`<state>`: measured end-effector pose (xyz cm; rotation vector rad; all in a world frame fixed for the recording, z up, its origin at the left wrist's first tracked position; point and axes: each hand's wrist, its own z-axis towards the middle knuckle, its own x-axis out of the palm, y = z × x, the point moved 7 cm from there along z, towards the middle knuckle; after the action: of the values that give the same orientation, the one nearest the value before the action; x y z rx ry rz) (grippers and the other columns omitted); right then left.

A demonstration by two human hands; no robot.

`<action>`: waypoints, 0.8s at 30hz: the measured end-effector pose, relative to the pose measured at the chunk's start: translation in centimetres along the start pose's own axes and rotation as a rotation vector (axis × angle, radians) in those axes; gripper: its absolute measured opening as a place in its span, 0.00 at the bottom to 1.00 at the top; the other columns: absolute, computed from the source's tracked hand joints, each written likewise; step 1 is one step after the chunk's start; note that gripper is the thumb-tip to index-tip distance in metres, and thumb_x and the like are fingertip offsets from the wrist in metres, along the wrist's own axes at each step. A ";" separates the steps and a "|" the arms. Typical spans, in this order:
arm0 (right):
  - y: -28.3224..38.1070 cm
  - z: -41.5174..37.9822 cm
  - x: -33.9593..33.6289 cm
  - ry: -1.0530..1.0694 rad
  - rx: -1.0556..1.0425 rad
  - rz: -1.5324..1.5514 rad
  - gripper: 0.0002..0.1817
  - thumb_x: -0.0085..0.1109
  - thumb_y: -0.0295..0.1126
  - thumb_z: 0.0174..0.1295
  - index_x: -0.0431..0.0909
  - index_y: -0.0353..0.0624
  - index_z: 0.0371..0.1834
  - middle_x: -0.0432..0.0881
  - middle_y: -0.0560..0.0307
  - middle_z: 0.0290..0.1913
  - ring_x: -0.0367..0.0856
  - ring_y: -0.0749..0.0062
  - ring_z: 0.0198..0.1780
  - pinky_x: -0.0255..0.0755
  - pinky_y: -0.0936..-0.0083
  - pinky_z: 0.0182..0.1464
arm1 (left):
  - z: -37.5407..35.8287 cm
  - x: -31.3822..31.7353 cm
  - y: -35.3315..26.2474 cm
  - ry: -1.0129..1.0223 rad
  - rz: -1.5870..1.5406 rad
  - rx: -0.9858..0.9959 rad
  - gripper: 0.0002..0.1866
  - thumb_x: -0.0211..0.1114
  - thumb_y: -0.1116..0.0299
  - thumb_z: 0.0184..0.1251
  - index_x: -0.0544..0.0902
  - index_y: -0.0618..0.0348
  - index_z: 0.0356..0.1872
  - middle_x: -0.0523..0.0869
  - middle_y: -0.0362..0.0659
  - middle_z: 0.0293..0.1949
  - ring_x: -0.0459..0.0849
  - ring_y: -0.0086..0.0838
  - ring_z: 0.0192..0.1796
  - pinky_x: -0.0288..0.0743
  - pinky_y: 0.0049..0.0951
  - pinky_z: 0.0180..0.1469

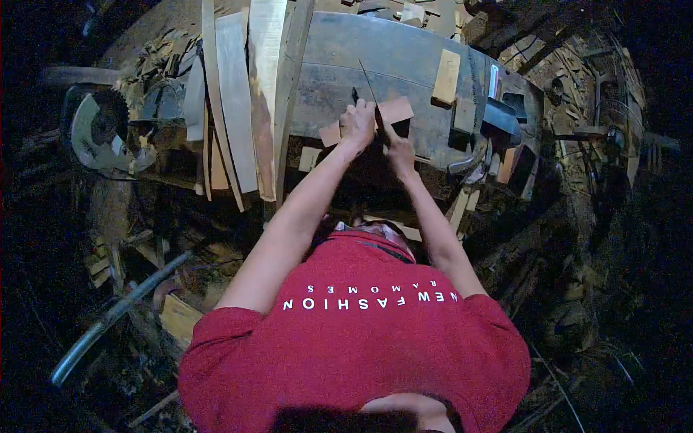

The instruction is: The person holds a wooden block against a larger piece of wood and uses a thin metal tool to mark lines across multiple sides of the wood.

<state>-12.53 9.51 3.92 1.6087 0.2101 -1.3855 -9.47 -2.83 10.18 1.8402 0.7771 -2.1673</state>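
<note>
My left hand is closed over a flat reddish-brown piece of wood near the front edge of the metal-topped bench. A short dark object sticks out just past its fingers. My right hand, slightly blurred, is wrapped around the near end of a hand saw. The saw's thin dark blade, seen edge-on, points away from me and overlaps the wood just right of my left hand. The saw's handle is hidden in my fingers.
Long boards lie across the bench's left side, overhanging its front edge. A circular saw blade is at the far left. Wood blocks sit on the right, near a dark blue object. Scrap wood and a metal pipe surround me.
</note>
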 end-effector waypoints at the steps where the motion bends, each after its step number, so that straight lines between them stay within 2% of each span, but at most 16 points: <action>1: 0.2 0.5 -0.1 -0.003 -0.003 0.001 0.42 0.60 0.27 0.44 0.55 0.64 0.66 0.75 0.41 0.23 0.77 0.49 0.25 0.67 0.57 0.28 | 0.0 0.1 0.1 -0.004 0.002 0.000 0.09 0.60 0.74 0.47 0.76 0.56 0.33 0.76 0.45 0.36 0.79 0.42 0.38 0.76 0.40 0.34; 3: 0.7 1.9 -0.1 0.123 0.065 0.230 0.41 0.57 0.23 0.45 0.56 0.62 0.66 0.73 0.38 0.23 0.74 0.46 0.27 0.66 0.57 0.29 | 0.3 0.7 0.3 0.035 -0.005 -0.012 0.09 0.60 0.73 0.49 0.77 0.56 0.34 0.76 0.45 0.36 0.79 0.41 0.38 0.77 0.38 0.33; 7: 2.1 -3.9 -3.9 0.090 0.096 0.067 0.42 0.56 0.23 0.44 0.55 0.63 0.66 0.73 0.39 0.22 0.74 0.46 0.26 0.66 0.58 0.29 | 0.4 2.6 0.8 -0.008 0.017 -0.013 0.09 0.60 0.73 0.49 0.77 0.55 0.34 0.76 0.44 0.36 0.79 0.40 0.38 0.78 0.37 0.34; 9: 1.1 -7.3 -4.1 0.203 0.209 0.084 0.43 0.57 0.23 0.43 0.54 0.63 0.66 0.74 0.39 0.25 0.75 0.46 0.26 0.66 0.58 0.29 | 0.4 2.5 0.7 0.083 0.073 -0.059 0.09 0.60 0.73 0.50 0.77 0.56 0.34 0.76 0.45 0.36 0.80 0.40 0.39 0.78 0.37 0.35; 12: 0.8 -6.7 -3.8 0.285 0.231 0.026 0.44 0.57 0.23 0.42 0.53 0.63 0.67 0.75 0.37 0.30 0.76 0.46 0.28 0.67 0.58 0.30 | 0.2 0.8 0.1 0.107 0.045 -0.017 0.09 0.60 0.72 0.50 0.76 0.57 0.35 0.76 0.45 0.37 0.79 0.41 0.39 0.78 0.37 0.36; 13: 0.7 -5.4 -3.4 0.235 0.171 0.100 0.42 0.56 0.23 0.43 0.55 0.62 0.66 0.75 0.35 0.33 0.76 0.46 0.29 0.67 0.58 0.30 | 0.1 1.3 0.0 0.109 0.043 -0.012 0.09 0.60 0.72 0.50 0.76 0.57 0.35 0.76 0.45 0.37 0.79 0.41 0.39 0.78 0.37 0.36; 16: 1.2 -0.1 -2.0 0.139 0.094 0.123 0.40 0.56 0.23 0.44 0.58 0.59 0.65 0.75 0.35 0.34 0.76 0.46 0.30 0.68 0.58 0.31 | 0.4 1.5 0.6 0.110 0.020 -0.049 0.09 0.59 0.72 0.51 0.76 0.56 0.36 0.76 0.46 0.38 0.79 0.41 0.40 0.78 0.37 0.36; 19: 1.1 2.0 -0.7 0.045 0.026 0.205 0.37 0.57 0.23 0.45 0.61 0.57 0.63 0.75 0.35 0.35 0.76 0.45 0.32 0.68 0.57 0.31 | 0.4 1.1 0.5 0.123 -0.003 -0.061 0.09 0.58 0.73 0.51 0.76 0.57 0.36 0.75 0.46 0.39 0.78 0.42 0.41 0.77 0.39 0.37; 20: 0.8 1.4 -0.6 0.045 0.025 0.205 0.37 0.57 0.23 0.45 0.61 0.57 0.63 0.75 0.35 0.35 0.76 0.45 0.32 0.68 0.57 0.31 | 0.3 1.2 0.6 0.138 -0.009 -0.083 0.10 0.58 0.73 0.51 0.76 0.57 0.36 0.75 0.46 0.39 0.78 0.43 0.41 0.76 0.40 0.38; 22: 1.7 -1.1 -2.8 0.156 0.173 0.072 0.39 0.58 0.24 0.45 0.59 0.59 0.64 0.76 0.36 0.34 0.76 0.45 0.32 0.68 0.57 0.30 | 0.6 1.4 0.5 0.152 -0.020 -0.102 0.10 0.58 0.73 0.51 0.76 0.58 0.37 0.75 0.46 0.39 0.78 0.43 0.42 0.76 0.41 0.39; 23: 1.7 -2.9 -3.1 0.146 0.160 0.076 0.42 0.59 0.24 0.45 0.55 0.63 0.66 0.76 0.37 0.29 0.76 0.44 0.28 0.67 0.57 0.28 | 0.6 1.5 0.5 0.160 -0.021 -0.111 0.10 0.58 0.74 0.50 0.75 0.58 0.37 0.75 0.47 0.40 0.78 0.44 0.42 0.76 0.42 0.40; 24: 1.4 -5.1 -3.3 0.150 0.161 0.075 0.42 0.59 0.24 0.45 0.55 0.63 0.66 0.76 0.37 0.29 0.76 0.44 0.28 0.67 0.57 0.28 | 0.5 1.7 0.7 0.166 -0.020 -0.121 0.11 0.58 0.74 0.50 0.75 0.58 0.37 0.75 0.47 0.40 0.77 0.44 0.43 0.75 0.43 0.41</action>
<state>-9.36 13.97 6.86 1.8375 0.1280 -1.2517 -9.96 -3.37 8.44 1.9759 0.9419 -1.9495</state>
